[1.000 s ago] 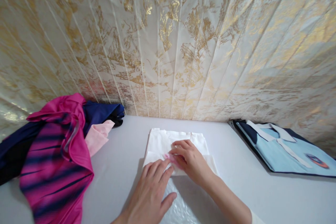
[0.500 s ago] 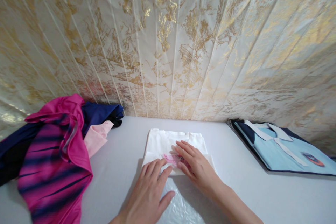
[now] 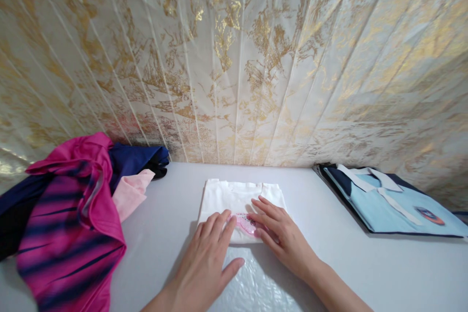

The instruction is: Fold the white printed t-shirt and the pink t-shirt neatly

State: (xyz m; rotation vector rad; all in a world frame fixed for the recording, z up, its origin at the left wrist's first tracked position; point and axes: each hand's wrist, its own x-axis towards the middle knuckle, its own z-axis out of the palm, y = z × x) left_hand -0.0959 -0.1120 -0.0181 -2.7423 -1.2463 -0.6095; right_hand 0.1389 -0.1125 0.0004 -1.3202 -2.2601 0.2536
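Note:
A folded white garment with a small pink print lies on the white table, collar toward the wall. My left hand rests flat on its near left corner, fingers stretched out and together. My right hand lies flat on its near right part, fingers spread beside the pink print. Just in front of the garment, under my wrists, is a sheet of crinkled clear plastic. Neither hand holds anything.
A loose heap of clothes, a magenta striped shirt, a navy one and a pale pink one, covers the table's left. A folded light-blue polo on a dark board lies at the right. A gold-patterned wall closes the back.
My right hand has gone from curled over the pink print to flat with spread fingers, sliding right and toward me. The left hand moved slightly forward onto the garment.

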